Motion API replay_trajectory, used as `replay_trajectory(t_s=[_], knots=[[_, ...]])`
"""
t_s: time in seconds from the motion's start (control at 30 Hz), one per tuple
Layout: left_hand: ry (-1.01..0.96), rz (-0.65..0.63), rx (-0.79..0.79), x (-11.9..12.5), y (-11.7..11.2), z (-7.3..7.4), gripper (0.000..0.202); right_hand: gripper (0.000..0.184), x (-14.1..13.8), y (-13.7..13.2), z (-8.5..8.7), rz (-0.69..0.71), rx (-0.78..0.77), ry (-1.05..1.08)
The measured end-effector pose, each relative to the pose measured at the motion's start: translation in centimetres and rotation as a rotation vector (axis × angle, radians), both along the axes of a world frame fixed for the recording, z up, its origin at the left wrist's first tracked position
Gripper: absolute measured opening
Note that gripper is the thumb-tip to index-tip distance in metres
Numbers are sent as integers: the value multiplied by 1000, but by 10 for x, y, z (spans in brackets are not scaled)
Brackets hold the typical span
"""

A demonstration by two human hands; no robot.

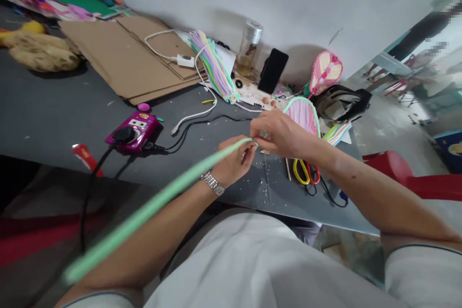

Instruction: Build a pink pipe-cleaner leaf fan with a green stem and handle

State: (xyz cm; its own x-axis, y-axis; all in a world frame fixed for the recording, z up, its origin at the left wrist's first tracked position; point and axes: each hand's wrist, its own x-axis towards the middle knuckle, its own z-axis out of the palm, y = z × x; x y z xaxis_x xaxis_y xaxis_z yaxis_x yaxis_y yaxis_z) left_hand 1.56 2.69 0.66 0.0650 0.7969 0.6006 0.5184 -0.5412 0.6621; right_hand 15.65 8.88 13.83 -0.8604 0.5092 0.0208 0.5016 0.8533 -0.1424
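Note:
A long mint-green pipe cleaner [173,187] runs from my fingertips down across my left forearm to the lower left, its near end blurred. My left hand [234,161], with a metal watch [212,183] at the wrist, is closed on it near its far end. Fingers of my right hand [279,131] pinch together at that same end, touching the left fingertips. Just behind the right hand is a pink rounded piece [302,114] edged in mint green; whether the hand touches it cannot be made out. Scissors [306,172] with yellow and red handles lie below the right wrist.
Beyond my hands are a bundle of pastel pipe cleaners [214,67], a glass bottle [249,48], a phone [273,71] and a pink fan-shaped piece [326,73]. Leftward are cardboard sheets [119,57] and a purple power socket [133,131] with cables. A red chair [393,171] stands right.

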Motion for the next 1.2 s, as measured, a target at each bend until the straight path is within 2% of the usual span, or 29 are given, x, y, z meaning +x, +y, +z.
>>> replay_trajectory(t_s=[0.1,0.2,0.33,0.43,0.53,0.67,0.8,0.9,1.0,1.1,1.2], knots=[[-38,-54,-44,2,-2,2,17,8,1,4,8,-49,-152,-36],[-117,-55,-121,2,-1,4,17,14,6,5,12,-14,-212,-66],[-175,-49,-192,0,4,4,17,7,6,1,8,57,-36,-124],[-193,-43,-209,1,7,1,15,12,1,-4,3,119,112,-175],[-220,-33,-229,3,7,1,17,17,-2,-6,2,124,111,-175],[-243,-48,-253,3,3,9,15,16,1,1,2,5,-77,-70],[-147,-59,-155,0,0,14,13,25,1,18,-1,-99,-357,52],[-3,-84,-27,-1,0,12,15,27,-4,32,-1,-176,-559,5],[98,-92,95,-1,-1,9,14,25,-13,38,4,-297,-720,-144],[148,-83,179,-3,-1,6,15,24,-21,36,7,-339,-748,-255],[161,-70,225,-8,1,5,14,28,-28,31,7,-284,-707,-206]])
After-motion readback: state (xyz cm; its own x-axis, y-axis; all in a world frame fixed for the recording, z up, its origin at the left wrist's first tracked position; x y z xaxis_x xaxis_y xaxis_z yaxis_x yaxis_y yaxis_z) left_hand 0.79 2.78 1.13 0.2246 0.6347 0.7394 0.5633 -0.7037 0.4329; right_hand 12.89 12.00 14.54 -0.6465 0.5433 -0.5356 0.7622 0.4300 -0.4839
